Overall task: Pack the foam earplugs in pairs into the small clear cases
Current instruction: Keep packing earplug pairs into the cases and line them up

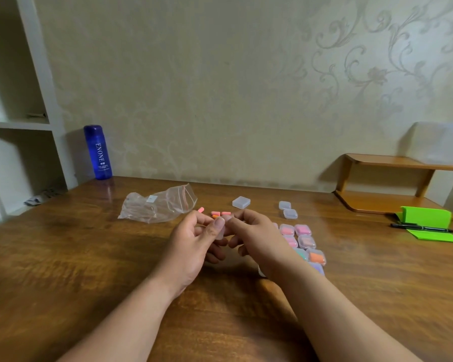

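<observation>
The left hand [191, 241] and right hand [256, 236] met above the glossy wooden worktop [89, 257], fingers curled, together pinching one small clear case [219, 234]. Stubby pink and orange foam earplugs [220, 213] lay just beyond them. Rounded square filled cases [305, 241] clustered at the right.

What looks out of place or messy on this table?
Nothing is spilled or damaged. One pink earplug lies apart from the other loose earplugs, next to the crumpled plastic bag. One seemingly empty case sits alone, away from the filled cases. Left hand and right hand pinch another case.
</observation>
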`<move>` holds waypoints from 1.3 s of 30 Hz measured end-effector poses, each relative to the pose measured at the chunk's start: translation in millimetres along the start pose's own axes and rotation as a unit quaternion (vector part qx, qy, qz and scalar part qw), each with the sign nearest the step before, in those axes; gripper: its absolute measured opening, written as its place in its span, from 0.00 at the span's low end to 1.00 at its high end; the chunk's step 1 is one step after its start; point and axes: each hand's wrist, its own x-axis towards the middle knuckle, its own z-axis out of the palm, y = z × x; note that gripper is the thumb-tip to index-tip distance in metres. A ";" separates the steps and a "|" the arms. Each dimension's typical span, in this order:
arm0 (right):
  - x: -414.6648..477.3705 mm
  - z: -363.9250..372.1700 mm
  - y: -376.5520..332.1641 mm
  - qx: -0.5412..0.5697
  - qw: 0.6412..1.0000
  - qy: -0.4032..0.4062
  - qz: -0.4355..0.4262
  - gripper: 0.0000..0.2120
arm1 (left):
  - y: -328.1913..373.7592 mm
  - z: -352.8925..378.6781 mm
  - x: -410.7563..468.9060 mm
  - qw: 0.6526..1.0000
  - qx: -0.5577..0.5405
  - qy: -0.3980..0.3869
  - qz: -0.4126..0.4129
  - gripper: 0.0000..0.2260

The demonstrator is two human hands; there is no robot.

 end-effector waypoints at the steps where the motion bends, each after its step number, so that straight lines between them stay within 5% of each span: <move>1: -0.3 -0.8 -0.3 0.008 1.000 0.000 0.002 0.13 | 0.1 -0.1 -0.3 1.000 0.002 -0.002 -0.003 0.16; 8: 0.0 -2.5 -1.1 0.026 1.000 0.004 -0.009 0.10 | 3.2 -1.4 1.0 0.999 -0.024 -0.036 -0.031 0.09; 23: 0.4 -11.5 -6.7 0.017 0.999 -0.049 0.007 0.14 | 9.8 -9.3 1.6 0.991 -0.056 -0.095 -0.072 0.10; 29: 0.0 -15.5 -9.5 0.009 0.997 -0.067 -0.021 0.11 | 13.9 -12.5 1.6 0.986 -0.077 -0.118 -0.089 0.17; 39: -2.9 -17.4 -8.9 -0.011 0.996 -0.078 -0.034 0.08 | 11.1 -16.1 3.1 0.980 -0.074 -0.150 -0.109 0.15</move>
